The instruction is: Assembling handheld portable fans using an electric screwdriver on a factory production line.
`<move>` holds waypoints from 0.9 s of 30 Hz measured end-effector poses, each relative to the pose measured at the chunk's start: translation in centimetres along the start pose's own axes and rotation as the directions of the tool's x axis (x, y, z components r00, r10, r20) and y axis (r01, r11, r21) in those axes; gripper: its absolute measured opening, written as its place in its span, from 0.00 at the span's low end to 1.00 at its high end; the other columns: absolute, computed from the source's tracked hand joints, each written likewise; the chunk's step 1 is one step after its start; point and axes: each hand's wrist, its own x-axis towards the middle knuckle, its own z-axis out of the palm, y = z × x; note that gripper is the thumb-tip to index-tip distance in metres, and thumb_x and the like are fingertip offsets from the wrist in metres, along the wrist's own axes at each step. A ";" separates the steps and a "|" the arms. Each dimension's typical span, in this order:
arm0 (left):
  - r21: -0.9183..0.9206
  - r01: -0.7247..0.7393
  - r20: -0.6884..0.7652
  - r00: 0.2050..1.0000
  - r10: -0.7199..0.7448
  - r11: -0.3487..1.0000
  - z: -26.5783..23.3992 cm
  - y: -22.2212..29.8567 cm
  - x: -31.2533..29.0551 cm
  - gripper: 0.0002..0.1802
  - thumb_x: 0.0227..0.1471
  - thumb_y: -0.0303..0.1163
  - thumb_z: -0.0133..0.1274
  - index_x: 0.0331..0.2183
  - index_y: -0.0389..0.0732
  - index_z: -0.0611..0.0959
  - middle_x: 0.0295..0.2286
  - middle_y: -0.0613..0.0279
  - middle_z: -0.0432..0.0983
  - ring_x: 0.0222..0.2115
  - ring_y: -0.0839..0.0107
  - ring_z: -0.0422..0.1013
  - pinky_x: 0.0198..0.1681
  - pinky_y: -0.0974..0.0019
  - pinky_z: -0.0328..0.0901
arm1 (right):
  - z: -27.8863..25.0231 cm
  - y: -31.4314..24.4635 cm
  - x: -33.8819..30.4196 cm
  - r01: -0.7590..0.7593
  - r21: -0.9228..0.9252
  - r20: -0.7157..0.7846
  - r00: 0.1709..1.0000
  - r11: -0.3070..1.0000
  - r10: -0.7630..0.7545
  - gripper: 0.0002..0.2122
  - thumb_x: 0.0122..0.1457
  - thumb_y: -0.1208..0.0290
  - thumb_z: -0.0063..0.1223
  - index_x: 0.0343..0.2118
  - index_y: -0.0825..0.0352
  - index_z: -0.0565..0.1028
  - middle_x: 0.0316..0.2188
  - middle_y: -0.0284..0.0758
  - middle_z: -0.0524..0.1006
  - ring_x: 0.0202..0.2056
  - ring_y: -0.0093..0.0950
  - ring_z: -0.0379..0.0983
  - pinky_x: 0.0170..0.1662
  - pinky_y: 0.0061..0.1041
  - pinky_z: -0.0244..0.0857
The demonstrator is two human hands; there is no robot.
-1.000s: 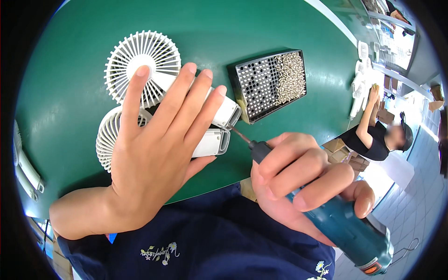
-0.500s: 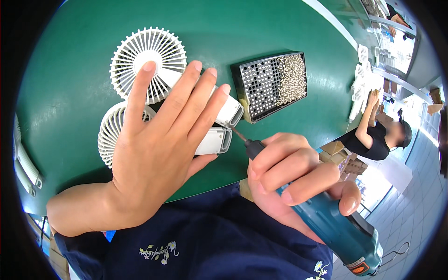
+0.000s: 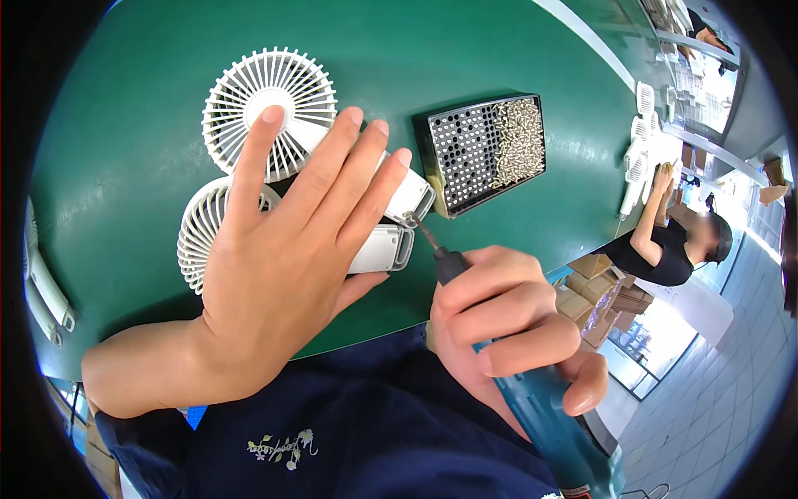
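Note:
Two white handheld fans lie side by side on the green table. My left hand [image 3: 278, 216] rests flat across them, fingers spread and thumb along the lower handle. The upper fan [image 3: 274, 96] shows its slatted round head and handle end; the lower fan [image 3: 386, 248] is largely covered by the hand. My right hand [image 3: 507, 324] is wrapped round a teal electric screwdriver [image 3: 544, 416]. Its bit [image 3: 426, 231] meets the end of the upper fan's handle, at a corner hole. Whether a screw sits there is too small to tell.
A black perforated tray [image 3: 470, 141] with many small screws [image 3: 519, 141] stands right of the fans. More white fan parts [image 3: 46, 283] lie at the left edge. A person in black [image 3: 669, 254] works at the far right by other fans [image 3: 640, 154]. Cardboard boxes [image 3: 590, 287] stand beyond the table edge.
The screwdriver has swung, its rear end moving down and left, and its bit has come onto the upper fan's handle end. Both fans and my left hand have shifted slightly right.

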 end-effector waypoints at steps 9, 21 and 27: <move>-0.232 -0.122 -0.188 0.979 0.079 0.965 -1.0 -0.6 0.4 0.42 0.36 0.49 0.65 0.52 0.39 0.75 0.54 0.55 0.68 0.61 0.55 0.57 0.63 0.39 0.46 | 1.5 -1.1 1.6 0.010 0.022 -0.335 0.942 1.000 -0.002 0.19 0.67 0.51 0.33 0.54 0.55 0.64 0.20 0.33 0.68 0.11 0.29 0.61 0.13 0.28 0.58; -0.567 -0.469 -0.509 0.846 0.159 0.677 0.0 -1.6 1.1 0.14 0.30 0.26 0.69 0.25 0.39 0.82 0.22 0.67 0.67 0.24 0.66 0.65 0.36 0.61 0.60 | 1.0 -3.7 3.4 -0.187 0.230 -0.246 0.938 0.955 0.243 0.26 0.63 0.42 0.40 0.54 0.59 0.67 0.21 0.27 0.66 0.11 0.20 0.60 0.12 0.21 0.56; -0.547 -0.569 -0.481 0.814 0.326 0.614 -0.1 -1.9 1.0 0.17 0.31 0.29 0.69 0.30 0.39 0.83 0.25 0.65 0.69 0.27 0.65 0.68 0.38 0.61 0.61 | 0.2 -3.0 3.1 -0.119 0.453 -0.355 0.885 0.884 0.301 0.31 0.61 0.36 0.40 0.57 0.57 0.60 0.24 0.36 0.68 0.13 0.29 0.64 0.16 0.29 0.61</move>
